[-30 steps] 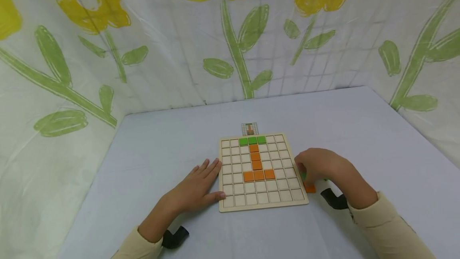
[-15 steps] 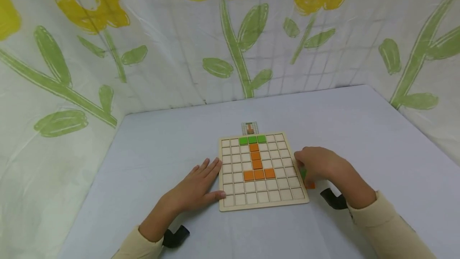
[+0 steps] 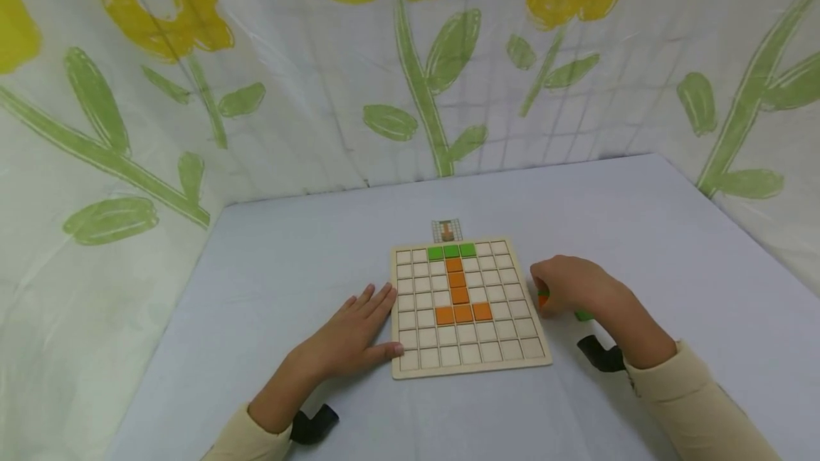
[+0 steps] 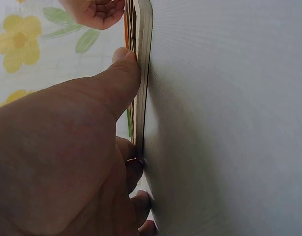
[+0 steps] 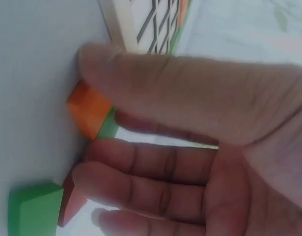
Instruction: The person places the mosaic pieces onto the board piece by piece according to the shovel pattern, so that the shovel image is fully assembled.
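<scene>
The right hand (image 3: 570, 287) is held low over the counter (image 3: 307, 247), just beside the board's right edge, knuckles uppermost and fingertips turned down; by its thumb and curled fingers an orange tile (image 5: 89, 110) is pinched, part of a green tile being seen just behind it; under the hand another green tile (image 5: 35, 209) and a reddish tile (image 5: 72, 201) are left on the counter; the left hand (image 3: 349, 340) is laid palm down with fingers extended, the left rim of the wooden board (image 3: 490, 355) being touched by fingertips and thumb; on the board, three green squares (image 3: 451, 251) are set along the far row, with six orange squares (image 3: 459, 295) below; toward the counter's far edge, a small card (image 3: 446, 230) is placed just beyond the board.
</scene>
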Available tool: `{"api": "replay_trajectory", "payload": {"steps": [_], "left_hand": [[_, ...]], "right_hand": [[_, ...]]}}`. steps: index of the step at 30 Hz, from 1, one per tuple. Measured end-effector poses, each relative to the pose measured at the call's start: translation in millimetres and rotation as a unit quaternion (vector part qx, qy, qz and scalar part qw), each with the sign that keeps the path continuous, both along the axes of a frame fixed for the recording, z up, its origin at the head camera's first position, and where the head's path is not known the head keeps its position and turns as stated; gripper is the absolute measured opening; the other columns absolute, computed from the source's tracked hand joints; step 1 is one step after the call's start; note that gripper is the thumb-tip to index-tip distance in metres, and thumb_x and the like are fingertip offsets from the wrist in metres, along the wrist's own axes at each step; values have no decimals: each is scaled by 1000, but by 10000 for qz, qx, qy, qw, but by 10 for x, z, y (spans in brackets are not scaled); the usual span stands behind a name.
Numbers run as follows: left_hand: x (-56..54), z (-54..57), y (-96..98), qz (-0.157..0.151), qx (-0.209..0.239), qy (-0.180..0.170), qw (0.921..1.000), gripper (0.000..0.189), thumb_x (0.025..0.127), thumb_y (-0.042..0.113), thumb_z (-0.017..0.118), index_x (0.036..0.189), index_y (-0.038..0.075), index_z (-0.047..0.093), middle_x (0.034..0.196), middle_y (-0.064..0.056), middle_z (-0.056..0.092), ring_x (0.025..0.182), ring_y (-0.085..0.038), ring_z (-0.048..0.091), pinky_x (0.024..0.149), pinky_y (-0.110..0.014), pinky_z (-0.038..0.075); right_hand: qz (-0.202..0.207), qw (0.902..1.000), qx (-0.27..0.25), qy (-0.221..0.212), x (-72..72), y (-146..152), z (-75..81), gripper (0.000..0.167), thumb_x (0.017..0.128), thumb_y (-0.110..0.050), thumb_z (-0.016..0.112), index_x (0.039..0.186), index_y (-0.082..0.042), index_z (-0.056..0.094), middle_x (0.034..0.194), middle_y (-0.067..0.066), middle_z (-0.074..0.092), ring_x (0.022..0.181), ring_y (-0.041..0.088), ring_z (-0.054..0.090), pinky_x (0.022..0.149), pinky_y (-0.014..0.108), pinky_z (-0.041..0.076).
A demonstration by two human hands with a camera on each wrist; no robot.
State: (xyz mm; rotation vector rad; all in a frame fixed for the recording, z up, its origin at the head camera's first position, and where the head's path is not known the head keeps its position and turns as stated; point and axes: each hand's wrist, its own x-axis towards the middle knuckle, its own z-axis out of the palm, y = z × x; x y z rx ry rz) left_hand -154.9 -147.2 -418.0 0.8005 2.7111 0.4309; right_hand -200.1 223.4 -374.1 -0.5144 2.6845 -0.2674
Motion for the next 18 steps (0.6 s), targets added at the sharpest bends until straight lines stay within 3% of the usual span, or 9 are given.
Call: {"api": "replay_trajectory", "payload": {"steps": [9, 18], "left_hand": [[-4, -39, -2, 40, -154, 39, 9999, 92, 97, 63, 51, 161, 7, 17, 166, -6, 14, 152, -32, 8, 119, -53, 14], [2, -42, -7, 13, -114, 66, 9999, 91, 97, 63, 51, 160, 5, 19, 166, -8, 16, 152, -34, 9, 119, -55, 14]], "right_hand": [[311, 9983, -315, 388, 12, -47, -39, 26, 78, 0, 80, 74, -10, 56, 69, -2, 51, 63, 15, 47, 56, 29, 41], [312, 9983, -410, 270, 17, -27, -22, 23, 78, 0, 78, 75, -12, 58, 69, -3, 54, 62, 14, 48, 56, 29, 42]]}}
